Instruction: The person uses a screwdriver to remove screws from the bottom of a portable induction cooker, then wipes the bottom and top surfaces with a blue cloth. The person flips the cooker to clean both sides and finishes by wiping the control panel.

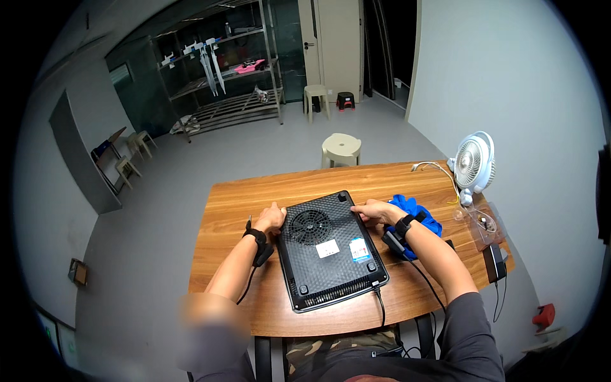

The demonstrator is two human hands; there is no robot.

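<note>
A black induction cooktop point(305, 262) is turned underside up over the wooden table, showing its round fan grille point(310, 227), rubber feet and two stuck-on labels. Whether it rests on the tabletop or is slightly raised, I cannot tell. My left hand point(271, 218) grips its left edge, fingers partly hidden beneath. On the opposite edge, near the far right corner, my right hand point(377, 212) has hold of it, with the thumb on top. A black power cord point(380, 305) leaves the near right corner and drops over the front edge. Beside my right wrist lies a crumpled blue cloth point(422, 217).
The wooden table point(238, 205) has a white fan point(472, 162) at its far right corner. A clear plastic tray point(482, 227) and a black power adapter point(494, 263) sit along the right edge. Beyond the table stand a beige stool point(341, 145) and a metal rack point(229, 107).
</note>
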